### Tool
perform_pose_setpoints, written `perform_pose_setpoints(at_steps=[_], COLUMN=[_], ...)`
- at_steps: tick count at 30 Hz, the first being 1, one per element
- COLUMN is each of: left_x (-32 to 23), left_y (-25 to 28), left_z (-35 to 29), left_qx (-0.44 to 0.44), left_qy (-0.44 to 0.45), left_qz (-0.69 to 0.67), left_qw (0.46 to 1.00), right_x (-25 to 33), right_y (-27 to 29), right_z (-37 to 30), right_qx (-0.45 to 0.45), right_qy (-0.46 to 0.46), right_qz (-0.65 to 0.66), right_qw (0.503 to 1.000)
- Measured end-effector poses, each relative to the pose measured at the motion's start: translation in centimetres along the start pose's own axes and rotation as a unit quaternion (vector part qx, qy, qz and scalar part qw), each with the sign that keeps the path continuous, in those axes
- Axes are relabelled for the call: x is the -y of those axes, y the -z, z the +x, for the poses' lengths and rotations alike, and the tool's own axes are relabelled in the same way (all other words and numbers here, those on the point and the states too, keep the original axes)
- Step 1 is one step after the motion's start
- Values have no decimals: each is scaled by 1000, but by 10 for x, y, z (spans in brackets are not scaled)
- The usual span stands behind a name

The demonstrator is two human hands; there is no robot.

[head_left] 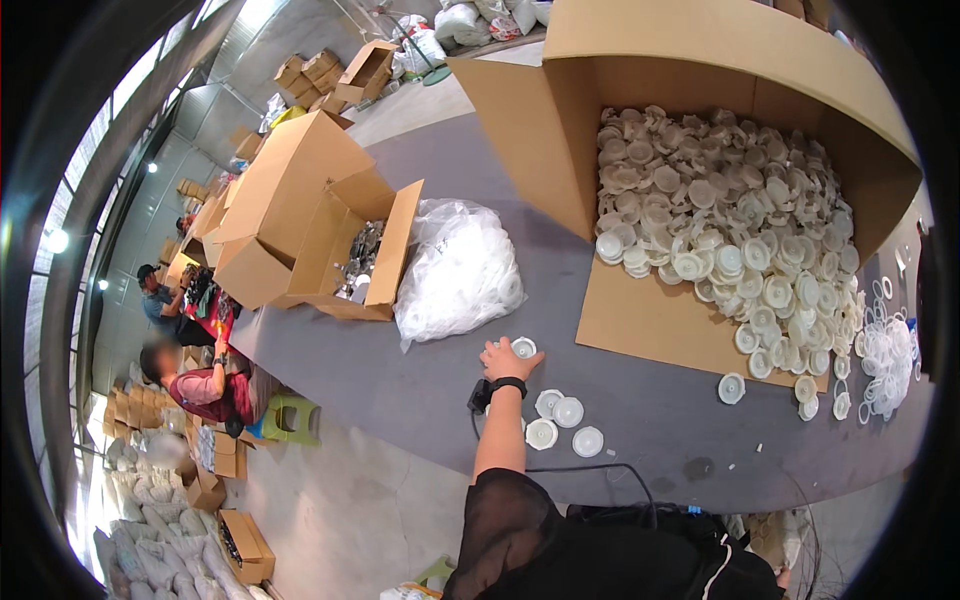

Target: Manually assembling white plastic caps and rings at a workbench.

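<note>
My left hand (510, 362), with a black band at its wrist, reaches over the grey table. Its thumb and fingers curl round a round white plastic cap (523, 347). Between that hand and my body lie several more caps, among them a flat pale disc (588, 441) and a ribbed cap (541, 433). Just beyond the hand rests a clear plastic bag (460, 270) of white parts. A small patch of skin at the end of my dark right sleeve, my right hand (783, 577), shows low at the right; its fingers cannot be made out.
A large cardboard box (630, 325) on its side spills a heap of white caps (720, 220). White rings (885, 350) lie right of it. An open carton (385, 270) holds metal parts. A black cable (600, 467) runs along the near edge. Two people work at the left.
</note>
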State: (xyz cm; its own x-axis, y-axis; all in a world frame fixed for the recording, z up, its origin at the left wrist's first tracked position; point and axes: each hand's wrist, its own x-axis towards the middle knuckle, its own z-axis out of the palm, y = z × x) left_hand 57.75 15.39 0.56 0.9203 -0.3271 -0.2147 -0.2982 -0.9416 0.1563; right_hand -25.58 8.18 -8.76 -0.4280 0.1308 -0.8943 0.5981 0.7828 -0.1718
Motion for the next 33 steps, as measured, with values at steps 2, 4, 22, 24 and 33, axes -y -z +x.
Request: perform_pose_setpoints(at_steps=[2, 4, 22, 24, 33], left_x=[0, 6, 50, 56, 67], left_y=[-2, 1, 0, 2, -16], left_z=[-5, -13, -91, -92, -81], left_qx=[-38, -71, -10, -28, -92], left_qy=[-10, -25, -78, -89, -158], left_qz=[-21, -44, -23, -32, -82], left_qw=[999, 996, 997, 995, 980], right_x=[3, 7, 0, -3, -10], right_y=[3, 4, 30, 29, 17], right_z=[0, 1, 29, 33, 50], right_qx=[20, 41, 194, 212, 288], right_qy=[15, 31, 128, 138, 185], right_qz=[-7, -11, -52, -54, -74], right_qw=[1000, 999, 971, 966, 937])
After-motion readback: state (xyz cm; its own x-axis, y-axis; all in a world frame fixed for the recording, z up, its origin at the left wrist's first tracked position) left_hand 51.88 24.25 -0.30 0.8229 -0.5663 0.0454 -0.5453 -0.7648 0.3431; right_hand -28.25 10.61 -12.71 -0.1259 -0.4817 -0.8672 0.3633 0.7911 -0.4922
